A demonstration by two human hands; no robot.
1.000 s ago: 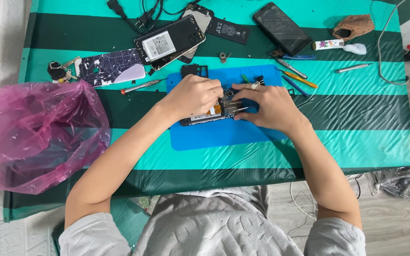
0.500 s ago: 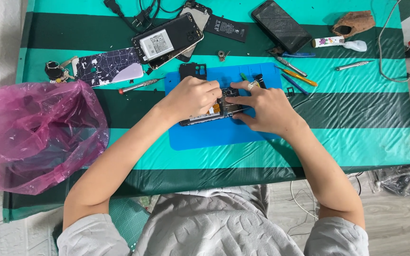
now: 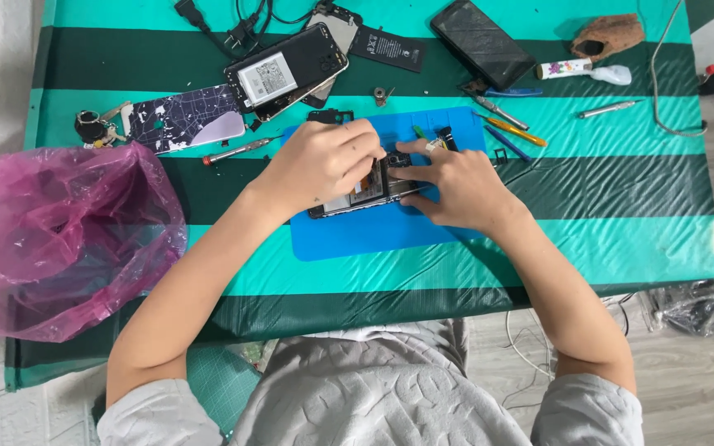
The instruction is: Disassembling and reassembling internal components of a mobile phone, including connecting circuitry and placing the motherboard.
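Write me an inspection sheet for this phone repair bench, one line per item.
Surface: table under a green striped cover, with a blue work mat in the middle.
Job's things: opened phone lying on the mat, back off, insides showing.
Clutter: second opened phone, patterned back cover, dark phone, screwdrivers, keys, small tube, pink plastic bag.
Grippers: left hand and right hand both rest on the opened phone, fingertips at its upper part.
Cables: black leads at the far edge; a grey cable on the right.
Surroundings: wooden floor; crumpled clear plastic beside the table.
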